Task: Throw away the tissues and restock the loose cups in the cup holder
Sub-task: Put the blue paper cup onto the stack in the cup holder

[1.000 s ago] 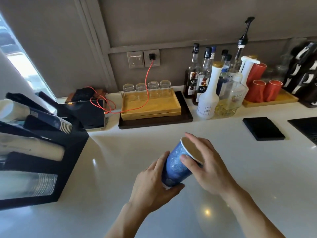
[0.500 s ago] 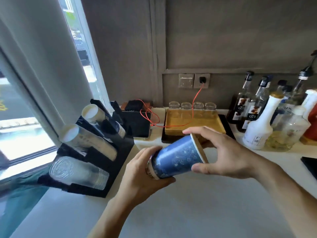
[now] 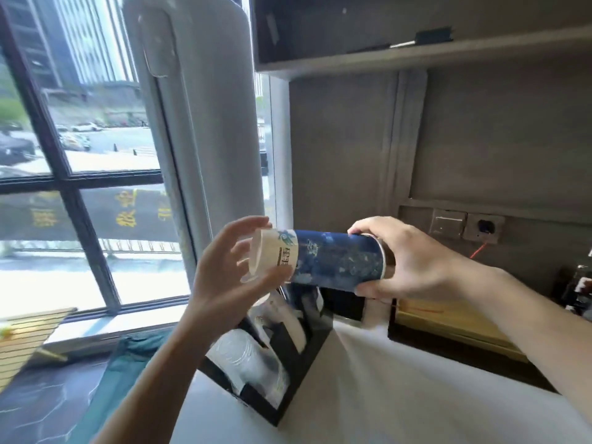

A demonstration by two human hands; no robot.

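A blue patterned paper cup (image 3: 333, 261) with a cream band near its base lies sideways in the air, held between both hands. My right hand (image 3: 413, 264) grips its rim end on the right. My left hand (image 3: 224, 277) cups the base end on the left, fingers spread around it. Directly below stands the black cup holder (image 3: 288, 357) on the white counter (image 3: 400, 395), with stacks of white and clear cups lying slanted in its slots. No tissues are in view.
A wooden tray (image 3: 448, 322) on a dark base sits at the right behind my right arm. A wall socket (image 3: 483, 225) with a red cable is above it. A grey pillar (image 3: 198, 123) and a large window are at the left.
Both hands raised the cup and carried it left, over the cup holder. The cup now lies level. The view swung up and left toward the window.
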